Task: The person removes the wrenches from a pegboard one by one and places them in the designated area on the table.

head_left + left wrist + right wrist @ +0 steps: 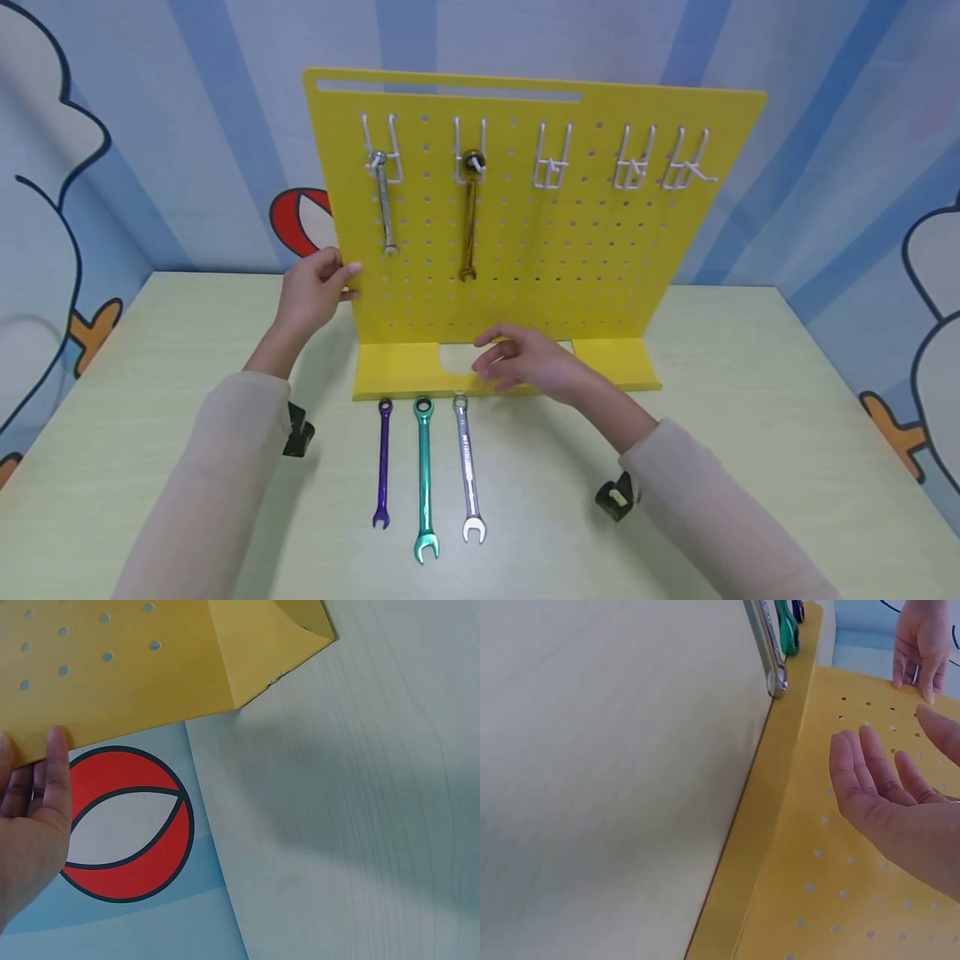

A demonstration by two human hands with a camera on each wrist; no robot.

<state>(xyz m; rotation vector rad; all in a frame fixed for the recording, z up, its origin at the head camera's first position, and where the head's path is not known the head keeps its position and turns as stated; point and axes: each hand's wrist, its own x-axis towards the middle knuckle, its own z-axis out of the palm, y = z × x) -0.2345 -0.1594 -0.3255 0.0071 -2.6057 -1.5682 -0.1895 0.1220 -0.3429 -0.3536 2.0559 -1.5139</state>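
My left hand point(310, 287) pinches the left edge of a yellow pegboard point(570, 258), thumb in front and fingers behind. Over the board's base, my right hand point(532, 360) hovers with loosely bent fingers and holds nothing; its open palm shows in the right wrist view. Below the base lie a purple wrench point(384, 467), a green wrench point(425, 483) and a silver wrench point(468, 467), ring ends toward the board. A smaller silver wrench point(386, 204) hangs on the leftmost hook, and a bronze-coloured wrench point(470, 225) on the hook beside it.
To the right on the board are three bare white hooks, among them the middle hook point(551, 162) and the rightmost hook point(686, 167). The board stands on a pale wooden table point(750, 417), with a blue striped cartoon backdrop point(525, 37) behind it.
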